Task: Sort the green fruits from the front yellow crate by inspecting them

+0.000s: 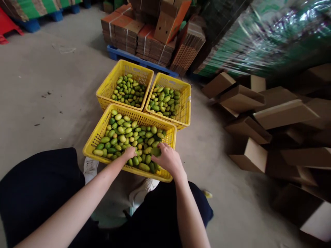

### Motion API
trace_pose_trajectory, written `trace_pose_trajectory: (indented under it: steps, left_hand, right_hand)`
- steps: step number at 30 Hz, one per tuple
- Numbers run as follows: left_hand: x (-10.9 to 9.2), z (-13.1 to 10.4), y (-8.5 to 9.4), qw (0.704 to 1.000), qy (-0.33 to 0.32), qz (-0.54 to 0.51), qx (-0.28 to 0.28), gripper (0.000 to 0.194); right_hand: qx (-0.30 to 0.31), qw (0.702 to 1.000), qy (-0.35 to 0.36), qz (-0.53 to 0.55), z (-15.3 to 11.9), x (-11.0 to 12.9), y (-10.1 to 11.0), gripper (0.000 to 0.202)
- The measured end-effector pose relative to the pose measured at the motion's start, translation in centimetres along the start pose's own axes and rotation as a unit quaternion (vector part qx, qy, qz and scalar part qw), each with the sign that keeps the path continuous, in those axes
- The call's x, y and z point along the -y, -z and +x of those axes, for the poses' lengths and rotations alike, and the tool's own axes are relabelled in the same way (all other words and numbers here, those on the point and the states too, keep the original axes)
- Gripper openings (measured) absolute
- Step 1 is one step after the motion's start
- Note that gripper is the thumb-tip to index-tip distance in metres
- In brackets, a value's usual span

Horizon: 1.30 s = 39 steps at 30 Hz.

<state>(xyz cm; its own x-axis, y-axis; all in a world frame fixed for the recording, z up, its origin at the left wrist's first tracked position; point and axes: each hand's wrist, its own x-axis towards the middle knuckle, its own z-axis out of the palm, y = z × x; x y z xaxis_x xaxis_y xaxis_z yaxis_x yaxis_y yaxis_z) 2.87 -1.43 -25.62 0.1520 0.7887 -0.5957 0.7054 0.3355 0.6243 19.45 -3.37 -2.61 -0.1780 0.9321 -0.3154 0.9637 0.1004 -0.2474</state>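
**Both hands in the nearest crate of green fruit**

I sit low over the near yellow crate [94, 141], which stands on the concrete floor [46, 89] just in front of my white shoes [90, 168]. It is filled with small green and yellow-green fruit [124, 132].

My left hand [129, 152] rests on the pile near the crate's front edge, fingers curled down into the fruit; I think it is closed around one piece, but the fingers hide what is under them, so I cannot tell for sure.

My right hand [168, 159] lies just beside it, to the right, at the same front edge. Its fingers are wrapped over a darker green fruit [156, 151], which shows between thumb and forefinger.

Behind this crate two more yellow crates stand side by side, touching it: the far left crate [108, 86] and the far right crate [186, 103], both also holding green fruit.

Further back, bundles of flat cardboard [144, 38] are stacked on a blue pallet [121, 55]. To my right, folded brown boxes [258, 113] lie scattered in a loose heap on the floor, well apart from the crates.
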Motion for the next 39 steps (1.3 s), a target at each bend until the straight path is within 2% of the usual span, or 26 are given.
trace_pose_trajectory:
  steps: [3, 5, 7, 8, 10, 12, 13, 15, 16, 17, 19, 21, 23, 25, 27, 29, 32, 35, 37, 39]
  left_hand:
    - [0.5, 0.0, 0.6, 0.999, -0.015, -0.039, -0.012, 0.024]
    - [0.1, 0.0, 1.5, 0.996, -0.032, -0.079, -0.024, 0.026]
    - [-1.0, -0.1, 2.8, 0.99, -0.057, -0.128, -0.032, 0.026]
    - [-1.8, -0.2, 3.8, 0.985, -0.071, -0.155, -0.033, 0.026]
    - [-3.7, -0.6, 6.2, 0.974, -0.101, -0.202, -0.033, 0.026]
    - [-5.9, -1.6, 9.3, 0.952, -0.134, -0.273, -0.031, 0.026]
    - [-7.0, -2.4, 10.9, 0.932, -0.153, -0.327, -0.031, 0.026]
    - [-9.1, -4.6, 13.8, 0.844, -0.189, -0.501, -0.027, 0.023]
    - [-10.1, -5.8, 14.9, 0.806, -0.206, -0.554, -0.028, 0.022]
    - [-10.9, -7.2, 15.8, 0.776, -0.222, -0.589, -0.028, 0.022]
    - [-12.4, -9.7, 16.8, 0.745, -0.244, -0.621, -0.024, 0.02]
    - [-13.6, -11.9, 16.8, 0.729, -0.243, -0.639, -0.025, 0.018]
    - [-14.5, -13.6, 16.2, 0.72, -0.231, -0.654, -0.035, 0.02]
    - [-15.2, -14.9, 15.4, 0.715, -0.227, -0.659, -0.052, 0.023]
    - [-15.7, -16.1, 14.8, 0.716, -0.234, -0.653, -0.076, 0.025]
    - [-15.9, -17.0, 14.6, 0.728, -0.242, -0.635, -0.093, 0.026]
    - [-16.1, -18.0, 15.0, 0.763, -0.255, -0.587, -0.089, 0.033]
    - [-16.1, -18.5, 15.9, 0.784, -0.276, -0.548, -0.098, 0.041]
    - [-16.1, -18.6, 16.6, 0.789, -0.294, -0.527, -0.113, 0.045]
    - [-16.0, -18.6, 17.3, 0.797, -0.314, -0.503, -0.114, 0.046]
  right_hand:
    - [-0.007, 1.0, 0.028, 0.005, 1.7, 0.3, -0.8, 0.034]
    - [-0.056, 0.993, 0.049, 0.086, 3.2, 0.3, -1.2, 0.033]
    - [-0.126, 0.966, 0.063, 0.218, 4.5, 0.6, -1.3, 0.031]
    - [-0.155, 0.939, 0.068, 0.299, 5.0, 0.8, -1.3, 0.031]
    - [-0.175, 0.862, 0.074, 0.47, 5.5, 1.4, -1.0, 0.031]
    - [-0.161, 0.76, 0.078, 0.624, 5.4, 1.9, -0.5, 0.029]
    - [-0.151, 0.708, 0.077, 0.686, 5.2, 2.1, -0.2, 0.027]
    - [-0.144, 0.616, 0.069, 0.771, 4.6, 2.5, 0.2, 0.02]
    - [-0.146, 0.581, 0.063, 0.798, 4.3, 2.6, 0.4, 0.017]
    - [-0.146, 0.553, 0.056, 0.819, 4.0, 2.7, 0.5, 0.014]
    - [-0.143, 0.519, 0.042, 0.842, 3.4, 2.9, 0.7, 0.012]
    - [-0.13, 0.506, 0.031, 0.852, 2.9, 3.2, 0.7, 0.01]
    - [-0.113, 0.508, 0.024, 0.853, 2.4, 3.6, 0.7, 0.01]
    - [-0.103, 0.52, 0.018, 0.848, 1.7, 4.1, 0.8, 0.013]
    - [-0.122, 0.54, 0.019, 0.832, 1.1, 4.5, 1.1, 0.019]
    - [-0.174, 0.567, 0.027, 0.805, 0.4, 4.9, 1.7, 0.027]
    - [-0.247, 0.621, 0.061, 0.741, -0.7, 5.6, 2.7, 0.034]
    - [-0.266, 0.673, 0.117, 0.68, -1.4, 6.3, 3.5, 0.038]
    - [-0.276, 0.679, 0.14, 0.666, -1.5, 6.7, 3.8, 0.04]
    - [-0.295, 0.665, 0.146, 0.67, -1.4, 7.1, 3.9, 0.036]
